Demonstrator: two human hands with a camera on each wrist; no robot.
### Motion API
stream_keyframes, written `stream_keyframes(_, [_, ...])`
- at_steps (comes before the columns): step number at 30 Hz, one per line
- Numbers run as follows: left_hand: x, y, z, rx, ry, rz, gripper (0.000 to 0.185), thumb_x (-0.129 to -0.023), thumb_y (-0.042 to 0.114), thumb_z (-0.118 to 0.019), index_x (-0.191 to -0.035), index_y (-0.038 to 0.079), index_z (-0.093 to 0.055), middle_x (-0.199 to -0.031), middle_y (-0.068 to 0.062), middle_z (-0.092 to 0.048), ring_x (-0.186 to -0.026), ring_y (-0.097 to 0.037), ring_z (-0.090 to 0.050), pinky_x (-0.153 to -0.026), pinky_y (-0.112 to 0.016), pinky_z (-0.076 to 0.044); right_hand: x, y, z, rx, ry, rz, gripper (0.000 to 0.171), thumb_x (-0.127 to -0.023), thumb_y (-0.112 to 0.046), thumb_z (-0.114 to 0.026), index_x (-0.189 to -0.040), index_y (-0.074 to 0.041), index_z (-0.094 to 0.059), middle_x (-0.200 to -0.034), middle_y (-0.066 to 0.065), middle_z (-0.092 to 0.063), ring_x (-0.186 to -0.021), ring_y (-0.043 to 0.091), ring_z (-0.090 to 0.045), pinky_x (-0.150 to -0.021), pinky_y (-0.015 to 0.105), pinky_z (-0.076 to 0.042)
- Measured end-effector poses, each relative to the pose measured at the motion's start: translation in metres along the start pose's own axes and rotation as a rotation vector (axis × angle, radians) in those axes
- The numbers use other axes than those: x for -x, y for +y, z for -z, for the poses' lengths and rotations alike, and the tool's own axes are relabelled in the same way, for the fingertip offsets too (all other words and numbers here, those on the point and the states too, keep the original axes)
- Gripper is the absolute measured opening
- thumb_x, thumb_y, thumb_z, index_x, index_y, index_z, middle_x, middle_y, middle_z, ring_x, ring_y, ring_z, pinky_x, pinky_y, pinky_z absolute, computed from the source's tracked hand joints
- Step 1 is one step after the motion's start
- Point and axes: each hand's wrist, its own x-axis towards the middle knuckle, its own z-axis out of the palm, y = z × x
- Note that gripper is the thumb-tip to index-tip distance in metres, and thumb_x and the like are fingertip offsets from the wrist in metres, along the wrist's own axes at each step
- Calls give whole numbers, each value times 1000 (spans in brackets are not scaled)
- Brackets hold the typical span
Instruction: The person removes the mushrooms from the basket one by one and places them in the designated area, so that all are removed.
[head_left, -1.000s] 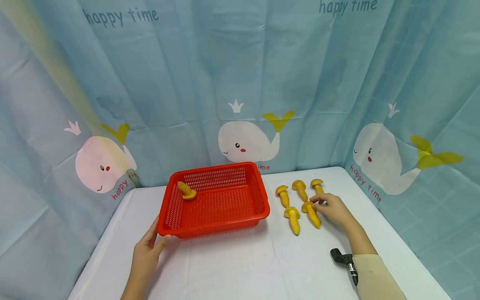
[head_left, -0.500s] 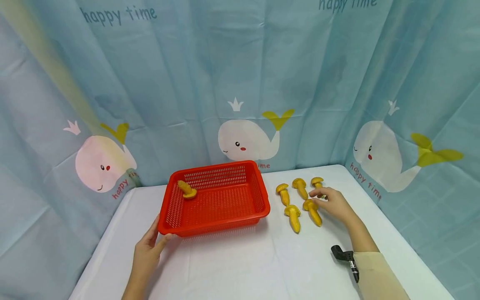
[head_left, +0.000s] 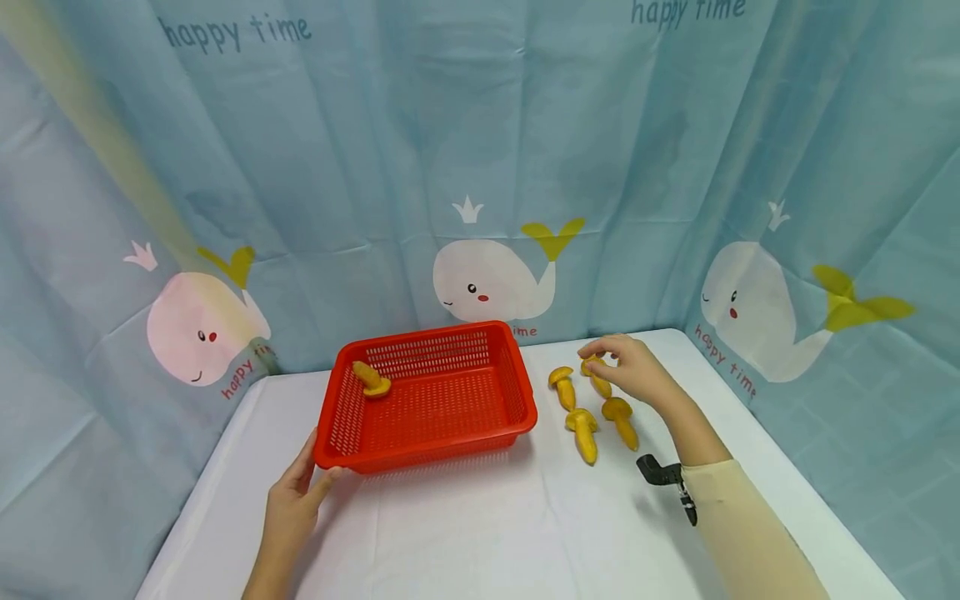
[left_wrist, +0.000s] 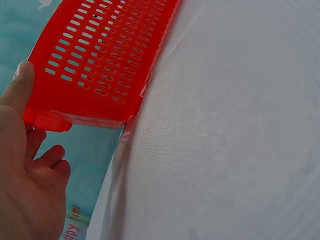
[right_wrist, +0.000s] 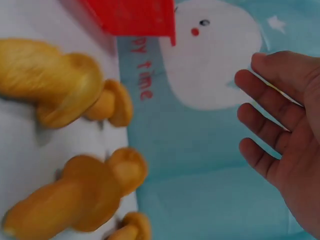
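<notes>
My left hand [head_left: 291,504] grips the near left corner of a red plastic basket [head_left: 427,461], thumb on the rim. In the left wrist view, the thumb lies against the perforated basket [left_wrist: 107,55] and the fingers curl below its rim. A yellow mushroom [head_left: 371,381] lies in the basket's left part. Several more yellow mushrooms lie right of the basket, among them a near one [head_left: 582,435] and one beside it [head_left: 620,422]. My right hand [head_left: 633,368] hovers over the back ones, partly hiding them. In the right wrist view, that hand [right_wrist: 290,125] holds nothing, fingers spread.
A white cloth [head_left: 450,533] covers the table. Blue curtains [head_left: 360,167] with whale prints hang close behind and along both sides. A black device [head_left: 667,479] sits at my right wrist, by the beige sleeve [head_left: 742,517].
My right hand has risen from beside the near right mushroom and moved back and left, over the rear mushrooms. The left hand and basket stay in place.
</notes>
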Motion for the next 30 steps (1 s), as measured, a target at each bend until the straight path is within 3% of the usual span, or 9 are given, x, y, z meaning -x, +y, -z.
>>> stream_keyframes(8, [-2,-2,1,-17,9,-4,73,-94,28,-74,-157,38,-38,-161,6,-42,-149,-6,-36,-106,-8,-38,-53,-60,8,7,-78,108,20,-99,-23,-71,-118,-20,-75,-120,-2,-70,-114,26,-58,-101,50,-50])
stream_keyframes(14, [-1,-3,0,5,5,-11,74,-94,26,-75,-158,33,-39,-161,5,-42,-149,-5,-36,-105,-6,-38,-97,-98,-2,21,-124,220,20,-99,-23,-69,-118,-19,-75,-119,-3,-72,-112,25,-61,-100,48,-51])
stream_keyframes(24, [0,-5,0,-19,4,-5,74,-94,30,-75,-158,36,-37,-161,8,-41,-149,-5,-35,-105,-5,-36,-164,-143,-60,-64,-223,304,19,-98,-20,-70,-116,-19,-76,-115,-3,-74,-106,16,-62,-96,38,-55])
stream_keyframes(30, [0,-2,2,1,-1,-5,75,-93,28,-76,-158,37,-38,-161,9,-41,-149,-3,-34,-106,-6,-36,-191,-162,-100,-93,-271,319,23,-100,-21,-68,-121,-16,-74,-123,4,-73,-109,18,-59,-94,35,-53])
